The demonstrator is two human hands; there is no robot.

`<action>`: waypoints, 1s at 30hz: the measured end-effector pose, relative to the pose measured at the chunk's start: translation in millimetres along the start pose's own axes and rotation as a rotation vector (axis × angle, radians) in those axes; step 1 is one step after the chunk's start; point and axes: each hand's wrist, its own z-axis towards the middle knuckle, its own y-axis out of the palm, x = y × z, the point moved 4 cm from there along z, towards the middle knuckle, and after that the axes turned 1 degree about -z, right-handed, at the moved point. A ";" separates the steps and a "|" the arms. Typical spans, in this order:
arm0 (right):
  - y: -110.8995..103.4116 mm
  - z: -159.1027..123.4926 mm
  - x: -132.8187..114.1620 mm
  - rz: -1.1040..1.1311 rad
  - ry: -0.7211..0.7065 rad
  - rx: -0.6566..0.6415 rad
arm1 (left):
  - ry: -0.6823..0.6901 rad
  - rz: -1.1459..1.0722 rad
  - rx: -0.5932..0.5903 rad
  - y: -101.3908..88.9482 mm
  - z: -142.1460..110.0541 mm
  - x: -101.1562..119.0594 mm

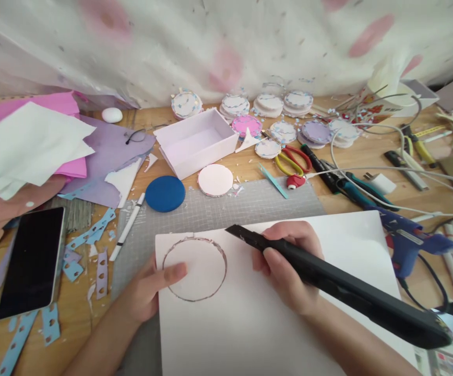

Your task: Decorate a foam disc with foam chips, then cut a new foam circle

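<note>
My right hand (289, 266) is closed round a long black utility knife (340, 284), its tip pointing left just above a white foam board (281, 313). A circle (194, 269) is cut into the board's upper left part. My left hand (152, 292) holds the board's left edge, with the thumb pressed on the cut circle and the other fingers under the board. The board lies on a grey cutting mat (226, 206).
A black phone (31, 261) lies at the left among blue paper strips (89, 235). Behind the mat are a blue disc (165, 193), a white disc (215, 179), an open white box (195, 141), scissors (294, 162), round decorated pieces and a blue glue gun (410, 237) with cables.
</note>
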 end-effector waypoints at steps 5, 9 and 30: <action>-1.2 -1.2 -8.9 0.008 -0.048 -0.004 | -0.012 0.008 -0.015 -5.4 1.4 -2.8; -0.9 -3.1 -13.0 -0.095 -0.005 -0.013 | -0.024 0.017 -0.003 -7.3 4.9 -5.0; -4.2 3.9 14.0 -0.032 0.156 0.120 | 0.176 0.227 -0.001 -0.5 -17.0 3.4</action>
